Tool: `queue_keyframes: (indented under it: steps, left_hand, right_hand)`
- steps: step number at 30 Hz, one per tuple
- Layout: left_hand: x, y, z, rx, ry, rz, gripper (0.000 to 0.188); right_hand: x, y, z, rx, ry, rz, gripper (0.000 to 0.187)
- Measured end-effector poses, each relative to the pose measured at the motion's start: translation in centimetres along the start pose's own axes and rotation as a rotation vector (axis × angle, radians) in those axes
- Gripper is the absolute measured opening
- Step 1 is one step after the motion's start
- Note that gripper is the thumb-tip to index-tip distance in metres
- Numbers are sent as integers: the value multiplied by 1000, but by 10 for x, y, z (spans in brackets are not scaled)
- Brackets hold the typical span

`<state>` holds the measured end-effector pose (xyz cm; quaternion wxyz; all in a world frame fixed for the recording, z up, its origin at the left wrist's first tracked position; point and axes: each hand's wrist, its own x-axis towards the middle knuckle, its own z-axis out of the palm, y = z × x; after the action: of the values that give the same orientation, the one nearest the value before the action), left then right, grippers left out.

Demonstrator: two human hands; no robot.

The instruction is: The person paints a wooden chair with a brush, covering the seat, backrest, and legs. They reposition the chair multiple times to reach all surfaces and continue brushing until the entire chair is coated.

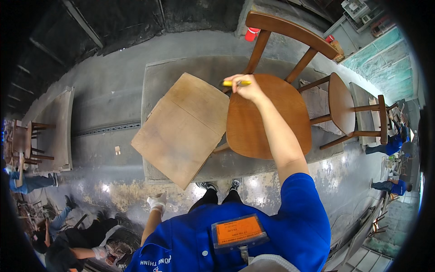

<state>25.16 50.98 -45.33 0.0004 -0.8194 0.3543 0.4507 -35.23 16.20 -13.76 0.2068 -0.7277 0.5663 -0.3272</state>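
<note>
A yellow tool (pixel 245 83) is held in the right hand (pixel 248 89), the fingers being curled and pinched round its middle; its dark tip is directed leftward, away from the palm. Contact between tool and chair (pixel 272 122) cannot be confirmed. The broad brown seat is found directly below and to the right of these fingers, and the backrest is seen beyond them, up and to the right. A cardboard sheet (pixel 181 129) is laid just left of and nearer than the fingers, its right edge beside the seat. Both are carried by a grey table (pixel 156 79). A second chair (pixel 342 104) is noted well to the right of the fingers, tipped over. The left hand (pixel 157 202) is gloved and held low, well apart from the right fingers and clear of the cardboard; whether its fingers are spread or pressed together cannot be told. Containers: a clear sleeve (pixel 231 246), worn on the chest far below the right fingers, is filled by one orange card (pixel 240 231). A red container (pixel 251 34) is observed beyond the fingers, near the backrest; its contents cannot be made out.
</note>
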Motion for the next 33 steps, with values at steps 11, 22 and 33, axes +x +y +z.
queue_keyframes:
  steps: [11, 22, 33]
  left_hand:
    - [-40, 67, 6, 214, -94, 102, 47]
    - [-59, 76, -2, 291, -134, 281, 46]
    - [-117, 120, 26, 1, -24, 113, 46]
  right_hand:
    - [-44, 18, -14, 940, 271, 551, 26]
    - [-87, 12, 3, -453, 448, 567, 22]
    - [-266, 114, -188, -489, 978, 247, 24]
